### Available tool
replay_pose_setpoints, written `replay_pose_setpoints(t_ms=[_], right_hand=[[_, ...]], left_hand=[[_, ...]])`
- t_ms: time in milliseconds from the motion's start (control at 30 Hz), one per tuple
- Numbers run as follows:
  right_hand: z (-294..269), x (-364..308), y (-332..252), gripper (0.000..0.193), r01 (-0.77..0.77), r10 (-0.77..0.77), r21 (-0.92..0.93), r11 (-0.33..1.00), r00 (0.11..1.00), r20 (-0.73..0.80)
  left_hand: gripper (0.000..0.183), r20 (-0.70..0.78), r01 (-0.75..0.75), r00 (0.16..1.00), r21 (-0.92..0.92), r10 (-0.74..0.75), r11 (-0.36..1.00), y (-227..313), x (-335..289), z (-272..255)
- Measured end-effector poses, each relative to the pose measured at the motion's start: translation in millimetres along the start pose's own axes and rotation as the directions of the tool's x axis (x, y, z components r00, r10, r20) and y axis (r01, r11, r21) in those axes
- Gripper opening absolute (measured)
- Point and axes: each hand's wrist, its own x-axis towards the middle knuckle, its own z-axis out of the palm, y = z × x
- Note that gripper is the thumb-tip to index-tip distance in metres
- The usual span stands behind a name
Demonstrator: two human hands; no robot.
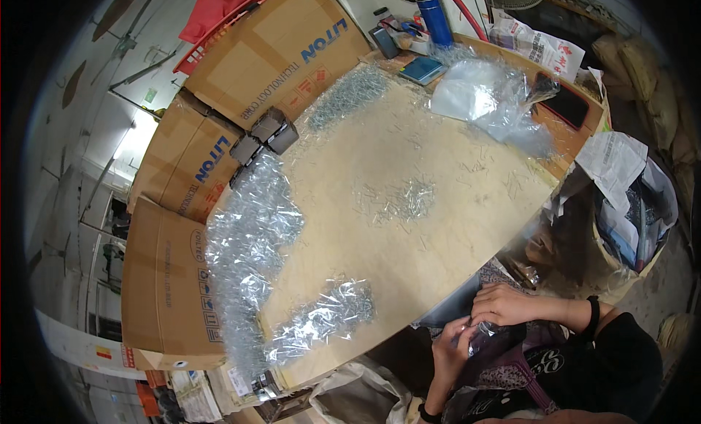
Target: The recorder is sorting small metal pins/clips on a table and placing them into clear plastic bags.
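Observation:
My left hand (450, 349) and my right hand (501, 305) are close together over my lap, just off the near right edge of the table. The fingers of both are bent and pressed on a shiny, clear plastic bag (482, 341), which is partly hidden beneath them. Whatever it contains is too small to make out. On the pale tabletop (409, 278) lie loose piles of thin, shiny, clear sticks: a long pile (252, 241) on the left, a smaller pile (332, 314) near the front edge and a scattered patch (409, 199) in the middle.
Cardboard boxes (274, 48) wall off the left and far sides, with small dark blocks (274, 130) before them. At the back right are clear plastic bags (475, 88), a phone (566, 103) and a blue cylinder (436, 21). Beside the table stands an open sack (621, 227) of wrappings.

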Motion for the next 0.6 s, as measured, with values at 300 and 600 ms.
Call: replay_pose_setpoints(t_ms=[300, 600], right_hand=[[8.5, -22.0, 15.6, 0.029, -0.532, 0.426, 0.621, 0.576, 0.843, 0.327], [67.0, -66.9, 67.7, 0.026, -0.426, 0.425, -0.033, 0.904, 0.889, 0.172]], left_hand=[[0.012, 0.369, 0.449, 0.89, -0.605, -0.268, 0.657, -18.5, -14.3, -13.3], [0.019, 0.184, 0.23, 0.944, 0.232, -0.275, 0.945, -73.8, -26.1, 3.7]])
